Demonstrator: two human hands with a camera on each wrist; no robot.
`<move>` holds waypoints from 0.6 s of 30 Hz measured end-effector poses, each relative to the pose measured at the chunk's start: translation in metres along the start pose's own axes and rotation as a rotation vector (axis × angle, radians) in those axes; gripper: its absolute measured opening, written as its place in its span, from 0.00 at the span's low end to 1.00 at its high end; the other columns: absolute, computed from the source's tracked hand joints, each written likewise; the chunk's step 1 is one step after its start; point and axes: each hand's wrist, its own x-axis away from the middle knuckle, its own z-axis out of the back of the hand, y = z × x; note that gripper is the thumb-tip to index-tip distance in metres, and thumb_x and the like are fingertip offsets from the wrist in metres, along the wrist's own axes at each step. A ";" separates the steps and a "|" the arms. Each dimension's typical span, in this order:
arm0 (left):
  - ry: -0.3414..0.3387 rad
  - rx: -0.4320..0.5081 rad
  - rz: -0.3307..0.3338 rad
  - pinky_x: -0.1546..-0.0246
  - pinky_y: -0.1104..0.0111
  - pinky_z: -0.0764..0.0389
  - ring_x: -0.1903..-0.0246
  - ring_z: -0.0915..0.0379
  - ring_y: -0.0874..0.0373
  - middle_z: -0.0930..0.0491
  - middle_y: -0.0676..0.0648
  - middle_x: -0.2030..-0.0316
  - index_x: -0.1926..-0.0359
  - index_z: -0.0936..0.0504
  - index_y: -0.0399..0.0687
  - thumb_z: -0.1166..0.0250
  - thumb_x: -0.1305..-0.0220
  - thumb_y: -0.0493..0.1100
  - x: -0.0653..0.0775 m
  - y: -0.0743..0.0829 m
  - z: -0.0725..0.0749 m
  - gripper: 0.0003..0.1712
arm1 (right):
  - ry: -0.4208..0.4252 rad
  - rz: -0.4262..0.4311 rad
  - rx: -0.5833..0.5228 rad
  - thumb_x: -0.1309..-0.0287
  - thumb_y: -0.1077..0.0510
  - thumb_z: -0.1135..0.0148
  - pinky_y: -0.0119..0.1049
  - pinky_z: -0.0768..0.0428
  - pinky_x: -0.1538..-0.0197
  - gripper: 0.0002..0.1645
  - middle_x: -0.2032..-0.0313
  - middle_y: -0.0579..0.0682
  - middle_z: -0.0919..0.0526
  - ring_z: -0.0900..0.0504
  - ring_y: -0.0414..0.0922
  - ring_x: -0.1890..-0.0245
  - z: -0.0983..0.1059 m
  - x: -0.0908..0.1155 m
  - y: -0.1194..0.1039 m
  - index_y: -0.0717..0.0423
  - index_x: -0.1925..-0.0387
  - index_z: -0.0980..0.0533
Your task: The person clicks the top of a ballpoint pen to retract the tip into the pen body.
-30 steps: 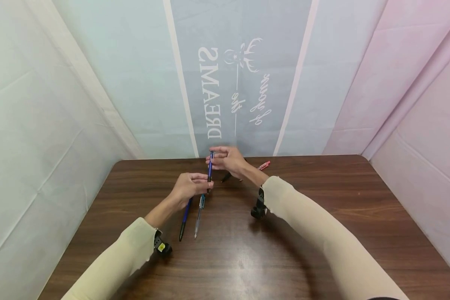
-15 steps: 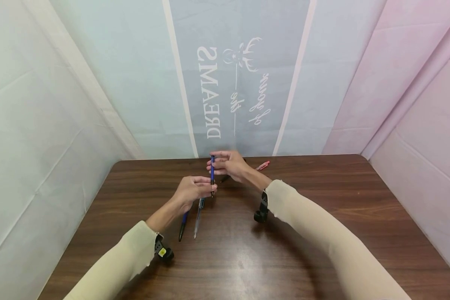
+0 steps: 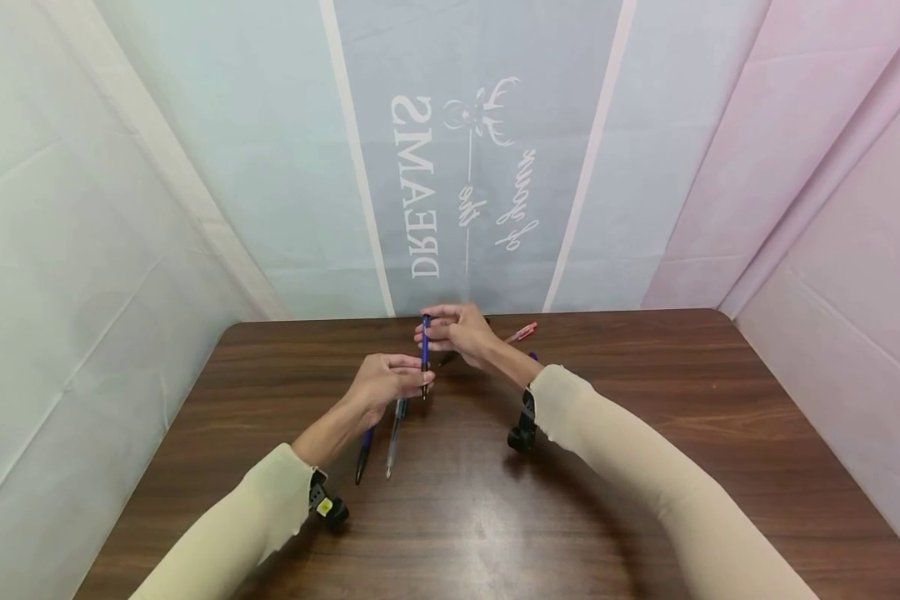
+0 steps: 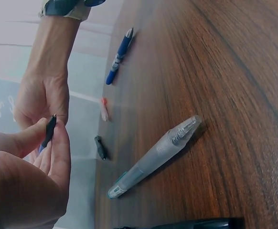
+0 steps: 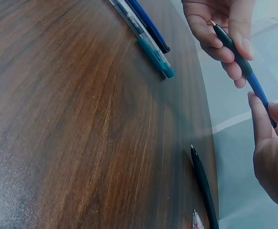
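Observation:
A blue pen with a black grip [image 3: 425, 343] is held upright above the table. My left hand [image 3: 381, 383] pinches its lower, black part between thumb and fingers. Its upper, blue end is pinched by my right hand [image 3: 465, 332]. In the right wrist view the same pen [image 5: 257, 89] slants between both hands, its metal tip showing. Below my left hand lie a clear pen with a teal clip [image 3: 393, 446] and another blue pen with a black end [image 3: 363, 458], partly hidden by that hand.
Behind my right hand lie a black pen [image 5: 203, 186] and a red-ended clear pen [image 3: 523, 332]. Another blue pen [image 4: 120, 56] shows in the left wrist view, mostly hidden by my right forearm in the head view. A cloth backdrop [image 3: 307, 167] hangs behind the wooden table [image 3: 645, 400].
Both hands have come slightly down and to the right in the head view, keeping the pen between them. A blue pen end now shows beside my right wrist.

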 end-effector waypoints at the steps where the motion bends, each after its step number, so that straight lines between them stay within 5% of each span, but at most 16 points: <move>1: 0.000 -0.001 -0.001 0.55 0.63 0.10 0.63 0.10 0.56 0.09 0.41 0.62 0.46 0.19 0.24 0.29 0.32 0.29 0.000 0.000 0.000 0.16 | 0.005 0.002 -0.002 0.28 0.75 0.42 0.42 0.12 0.46 0.25 0.42 0.77 0.20 0.09 0.50 0.53 0.000 0.000 0.000 0.71 0.32 0.27; 18: -0.048 -0.002 -0.018 0.52 0.63 0.11 0.59 0.10 0.54 0.10 0.36 0.57 0.44 0.21 0.21 0.32 0.29 0.29 0.002 -0.002 0.001 0.17 | 0.014 -0.008 0.027 0.28 0.74 0.41 0.40 0.12 0.47 0.29 0.46 0.71 0.15 0.10 0.51 0.52 -0.002 0.005 0.002 0.70 0.28 0.30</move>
